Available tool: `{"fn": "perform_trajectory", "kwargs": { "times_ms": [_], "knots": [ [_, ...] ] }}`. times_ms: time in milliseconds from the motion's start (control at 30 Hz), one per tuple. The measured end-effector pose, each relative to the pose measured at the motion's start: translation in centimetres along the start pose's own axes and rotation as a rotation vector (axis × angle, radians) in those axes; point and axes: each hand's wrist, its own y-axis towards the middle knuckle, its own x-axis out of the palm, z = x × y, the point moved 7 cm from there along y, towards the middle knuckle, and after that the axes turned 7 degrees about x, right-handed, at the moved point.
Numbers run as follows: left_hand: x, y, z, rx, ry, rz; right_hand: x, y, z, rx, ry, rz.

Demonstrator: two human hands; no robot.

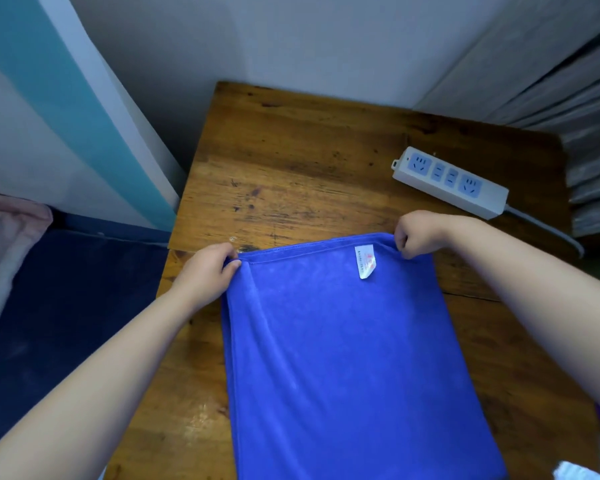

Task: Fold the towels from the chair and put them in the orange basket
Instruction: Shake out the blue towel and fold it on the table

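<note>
Blue cloth covers the near half of the wooden tabletop (291, 161): a towel (354, 358) lies flat on it, its long sides running away from the person and its near end passing out of view at the bottom. Its far edge is a stitched hem, and a small white label (365, 261) hangs from that hem toward the right corner, printed with red marks too small to read. The left hand (207, 270) has its grip clamped on the far left corner, thumb and curled fingers pinching the hem so the cloth bunches a little there. The right hand (418, 233) does the same at the far right corner, its fingers curled under and closed on the edge, which lifts slightly off the wood. Both bare forearms reach in from the lower corners of the view, one along each side of the towel. Beyond the right hand, well apart from the towel, a white power strip (451, 183) with pale blue sockets lies at an angle on the tabletop, its grey cable (548, 230) trailing off toward the right edge. The tabletop stands in a corner of grey walls; a teal and white panel (66, 109) leans along the left side. Down to the left, dark blue flooring (66, 306) shows, with something pale pink (4, 244) at the frame's edge.
</note>
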Motion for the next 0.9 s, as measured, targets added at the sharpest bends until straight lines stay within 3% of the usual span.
{"fn": "perform_trajectory", "kwargs": {
  "times_ms": [167,367,600,767,900],
  "knots": [
    [-0.4,-1.2,-0.3,0.002,-0.047,0.072,-0.3,-0.9,0.8,-0.004,0.051,0.028],
    [-1.3,-2.3,-0.7,-0.036,-0.106,0.114,-2.1,-4.0,2.8,-0.042,0.357,0.184],
    [-2.1,-3.6,-0.6,0.09,0.189,-0.007,-2.8,-6.6,3.5,-0.083,0.367,0.303],
    [-2.9,-5.3,0.3,0.247,0.309,0.005,-2.5,-8.7,3.4,-0.098,0.316,0.397],
    [-4.2,-5.5,1.9,0.164,0.358,-0.018,-3.2,-10.7,3.4,-0.096,0.249,0.463]
  ]
}}
